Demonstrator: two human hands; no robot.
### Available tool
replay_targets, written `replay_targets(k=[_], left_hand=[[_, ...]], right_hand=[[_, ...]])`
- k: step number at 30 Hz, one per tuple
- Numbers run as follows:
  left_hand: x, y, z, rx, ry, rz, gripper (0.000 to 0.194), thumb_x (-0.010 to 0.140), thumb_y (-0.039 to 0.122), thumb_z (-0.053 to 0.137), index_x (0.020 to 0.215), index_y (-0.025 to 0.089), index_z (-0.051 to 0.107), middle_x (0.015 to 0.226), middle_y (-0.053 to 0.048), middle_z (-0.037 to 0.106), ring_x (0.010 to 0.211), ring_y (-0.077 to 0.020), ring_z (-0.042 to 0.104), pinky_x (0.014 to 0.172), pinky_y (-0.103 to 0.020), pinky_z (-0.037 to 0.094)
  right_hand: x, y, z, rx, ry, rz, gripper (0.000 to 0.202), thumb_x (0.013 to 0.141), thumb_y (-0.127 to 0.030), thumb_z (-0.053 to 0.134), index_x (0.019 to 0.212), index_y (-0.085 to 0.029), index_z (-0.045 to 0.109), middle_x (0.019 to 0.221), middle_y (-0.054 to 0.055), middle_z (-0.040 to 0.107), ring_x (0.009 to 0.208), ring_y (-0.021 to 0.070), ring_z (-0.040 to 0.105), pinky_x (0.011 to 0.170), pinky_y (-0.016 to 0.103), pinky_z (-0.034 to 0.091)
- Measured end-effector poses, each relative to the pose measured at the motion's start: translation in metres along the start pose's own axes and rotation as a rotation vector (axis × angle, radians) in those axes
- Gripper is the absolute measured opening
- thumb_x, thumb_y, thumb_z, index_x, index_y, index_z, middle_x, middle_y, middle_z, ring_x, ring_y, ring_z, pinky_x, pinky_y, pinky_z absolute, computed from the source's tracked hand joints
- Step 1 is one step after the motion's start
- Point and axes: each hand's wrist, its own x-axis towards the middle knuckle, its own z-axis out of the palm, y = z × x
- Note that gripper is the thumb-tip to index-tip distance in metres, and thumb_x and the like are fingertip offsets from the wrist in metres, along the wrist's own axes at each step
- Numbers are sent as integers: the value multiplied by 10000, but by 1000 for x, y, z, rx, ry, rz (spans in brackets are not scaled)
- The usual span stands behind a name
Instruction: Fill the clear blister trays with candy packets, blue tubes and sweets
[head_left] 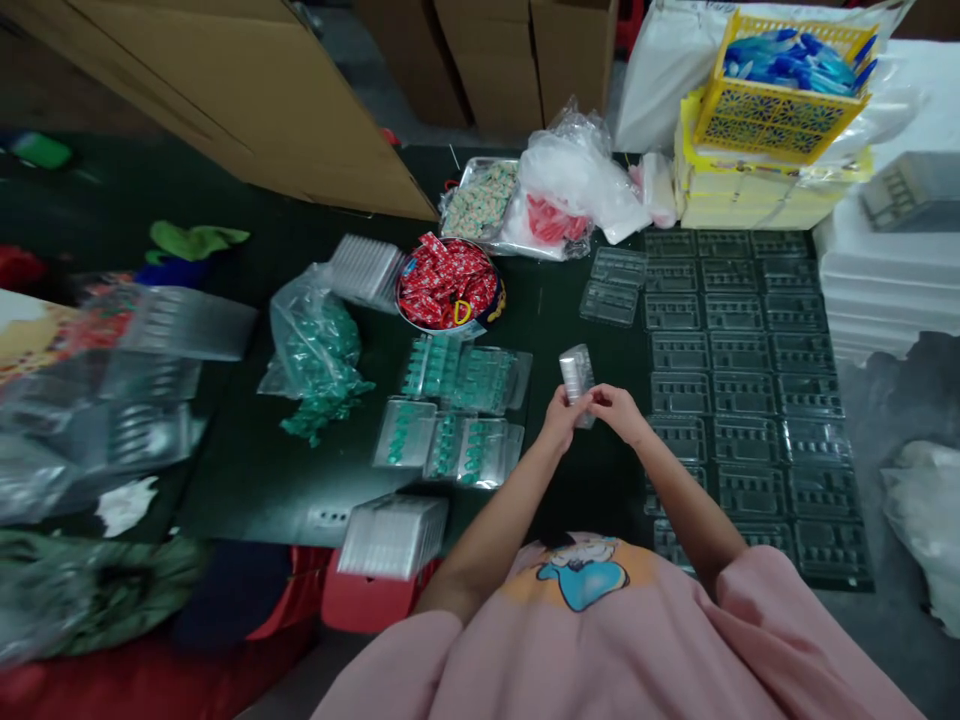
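Note:
Both of my hands meet over the dark table around a small stack of clear plastic blister trays (577, 368). My left hand (561, 418) is closed on the stack's lower left side. At its lower right edge, the fingers of my right hand (616, 412) pinch the plastic. To the right, clear blister trays (742, 350) lie in rows, and a few overlapping trays (613, 287) lie just beyond my hands. On my left are trays filled with small green pieces (450, 430).
A round tin of red packets (450, 285) stands ahead, beside a bag of green pieces (322, 340). Behind are a metal tray of small pieces (480, 200) and a yellow basket (780, 120) of blue items. Stacked trays (394, 535) rest on a red stool (360, 600).

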Motion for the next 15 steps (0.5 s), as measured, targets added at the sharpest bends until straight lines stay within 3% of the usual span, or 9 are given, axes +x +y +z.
replay_targets(k=[5,15], left_hand=[[-11,4,1,47,4,8,507,542,363,869,874,176,535,783,14,616,693,-123,578,659,-253,457],[-24,6,-15,89,-45,-50,507,541,328,877,906,152,573,846,-22,644,756,-148,615,734,-291,480]], right_hand=[[-15,-3,2,97,-113,7,272,705,-311,670,944,-182,674,858,8,686,801,148,620,813,295,476],[-22,2,9,203,-148,96,257,601,-262,736,831,-162,676,746,-11,674,704,126,607,746,279,484]])
